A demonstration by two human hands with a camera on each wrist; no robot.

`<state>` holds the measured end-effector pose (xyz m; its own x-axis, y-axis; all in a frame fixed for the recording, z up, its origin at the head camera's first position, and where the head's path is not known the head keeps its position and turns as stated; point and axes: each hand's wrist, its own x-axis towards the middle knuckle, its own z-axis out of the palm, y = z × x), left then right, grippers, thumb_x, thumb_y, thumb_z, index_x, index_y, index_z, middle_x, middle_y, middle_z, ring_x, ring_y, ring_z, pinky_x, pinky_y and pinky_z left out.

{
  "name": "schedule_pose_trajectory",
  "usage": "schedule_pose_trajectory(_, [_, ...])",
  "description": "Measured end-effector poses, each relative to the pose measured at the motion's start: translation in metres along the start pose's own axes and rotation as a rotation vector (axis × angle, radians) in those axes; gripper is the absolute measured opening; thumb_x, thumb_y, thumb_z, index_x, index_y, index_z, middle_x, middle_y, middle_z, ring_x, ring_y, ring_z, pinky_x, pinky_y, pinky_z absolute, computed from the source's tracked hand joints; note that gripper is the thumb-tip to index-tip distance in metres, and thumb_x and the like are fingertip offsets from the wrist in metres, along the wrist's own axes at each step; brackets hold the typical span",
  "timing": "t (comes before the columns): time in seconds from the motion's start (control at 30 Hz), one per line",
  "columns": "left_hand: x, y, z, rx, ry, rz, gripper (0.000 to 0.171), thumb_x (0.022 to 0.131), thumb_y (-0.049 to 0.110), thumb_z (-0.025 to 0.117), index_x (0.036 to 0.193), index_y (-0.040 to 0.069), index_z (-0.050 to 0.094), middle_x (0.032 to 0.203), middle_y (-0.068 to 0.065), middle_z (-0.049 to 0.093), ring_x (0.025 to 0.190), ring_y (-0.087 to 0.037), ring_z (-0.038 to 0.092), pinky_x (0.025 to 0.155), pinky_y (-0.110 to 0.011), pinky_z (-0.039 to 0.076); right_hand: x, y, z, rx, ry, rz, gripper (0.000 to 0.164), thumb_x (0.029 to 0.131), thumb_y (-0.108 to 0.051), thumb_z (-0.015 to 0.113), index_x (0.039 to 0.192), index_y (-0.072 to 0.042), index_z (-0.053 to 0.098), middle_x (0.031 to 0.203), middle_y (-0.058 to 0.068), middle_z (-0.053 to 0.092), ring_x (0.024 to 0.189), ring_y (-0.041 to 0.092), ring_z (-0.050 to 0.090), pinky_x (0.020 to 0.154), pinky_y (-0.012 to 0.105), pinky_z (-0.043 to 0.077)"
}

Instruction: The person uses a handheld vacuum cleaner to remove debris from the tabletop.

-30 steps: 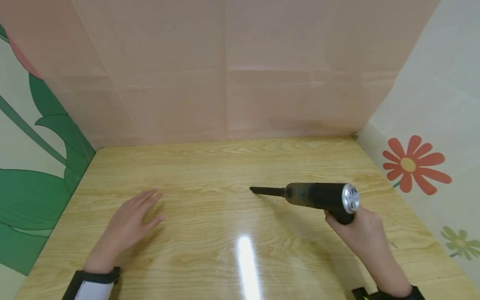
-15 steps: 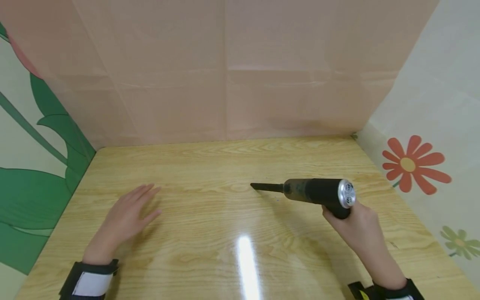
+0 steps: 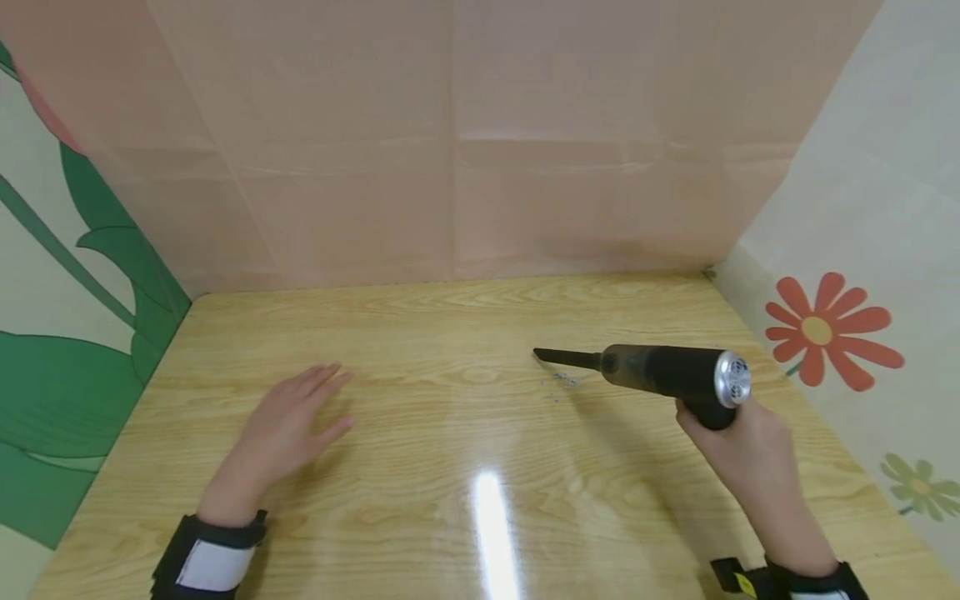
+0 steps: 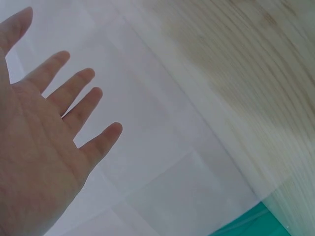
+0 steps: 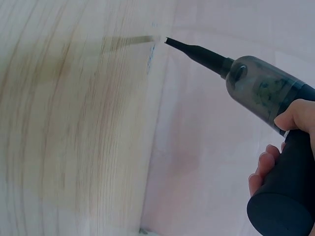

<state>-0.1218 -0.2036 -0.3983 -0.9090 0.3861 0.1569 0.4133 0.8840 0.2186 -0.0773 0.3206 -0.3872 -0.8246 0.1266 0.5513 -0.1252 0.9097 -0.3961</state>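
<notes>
My right hand point(image 3: 750, 450) grips the handle of a black handheld vacuum cleaner point(image 3: 678, 371). In the right wrist view, fingers curl round that handle, and the clear dust cup point(image 5: 266, 91) has some greenish bits inside. Its narrow nozzle point(image 3: 567, 357) points left, close above small blue crumbs point(image 3: 566, 378) on the wooden table point(image 3: 405, 483). Whether the tip touches the tabletop I cannot tell. On the left side my left hand point(image 3: 281, 433) hovers over the table and holds nothing. Its fingers are spread and straight in the left wrist view.
A pinkish sheet point(image 3: 450, 150) hangs along the table's back edge. Patterned walls with green leaves point(image 3: 60, 392) on the left and a red flower point(image 3: 816, 329) on the right flank the table. A bright light reflection point(image 3: 495, 533) lies on the tabletop near me.
The vacuum cleaner has moved right and slightly away from me with my right hand, so more blue crumbs show below the nozzle. My left hand has shifted right a little.
</notes>
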Motion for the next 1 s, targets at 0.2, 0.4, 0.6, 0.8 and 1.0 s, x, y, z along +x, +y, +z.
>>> schedule_pose_trajectory(0.2, [0.003,0.007,0.002,0.007,-0.015,0.013,0.065,0.093,0.038,0.070,0.147,0.010,0.048,0.149,-0.019,0.045,0.136,-0.043,0.040,0.108,-0.065,0.030,0.000,0.003,-0.002,0.014,0.032,-0.046,0.042,0.066,-0.010,0.081,0.097,0.006,0.056,0.066,0.025,0.062,0.046,0.037,0.055,0.041,0.054,0.042])
schedule_pose_trajectory(0.4, [0.004,0.006,0.007,0.006,-0.031,0.005,0.066,0.093,0.041,0.069,0.148,0.013,0.047,0.150,-0.018,0.044,0.137,-0.043,0.039,0.108,-0.067,0.030,0.000,0.002,0.002,0.006,0.020,-0.060,0.042,0.066,-0.011,0.080,0.097,0.005,0.057,0.063,0.021,0.061,0.045,0.027,0.049,0.039,0.044,0.038])
schedule_pose_trajectory(0.6, [0.007,0.007,0.013,0.002,-0.026,0.046,0.067,0.092,0.041,0.070,0.148,0.013,0.047,0.151,-0.017,0.044,0.137,-0.041,0.039,0.109,-0.064,0.031,0.003,0.002,0.005,-0.018,-0.009,-0.019,0.042,0.068,-0.013,0.080,0.099,0.004,0.057,0.065,0.022,0.061,0.045,0.027,0.049,0.039,0.042,0.036])
schedule_pose_trajectory(0.8, [0.015,0.009,0.016,-0.011,-0.004,0.084,0.066,0.092,0.039,0.070,0.147,0.011,0.048,0.151,-0.016,0.044,0.138,-0.039,0.039,0.110,-0.061,0.032,0.013,-0.002,0.010,-0.041,-0.051,0.006,0.045,0.073,-0.014,0.081,0.105,0.004,0.055,0.066,0.020,0.060,0.046,0.027,0.047,0.041,0.038,0.036])
schedule_pose_trajectory(1.0, [0.027,0.008,0.018,-0.034,0.006,0.099,0.064,0.094,0.039,0.068,0.147,0.010,0.048,0.152,-0.015,0.043,0.139,-0.038,0.039,0.110,-0.059,0.033,0.025,-0.001,0.020,-0.024,-0.080,0.021,0.043,0.078,-0.015,0.079,0.108,0.002,0.053,0.068,0.017,0.057,0.048,0.026,0.046,0.043,0.034,0.036])
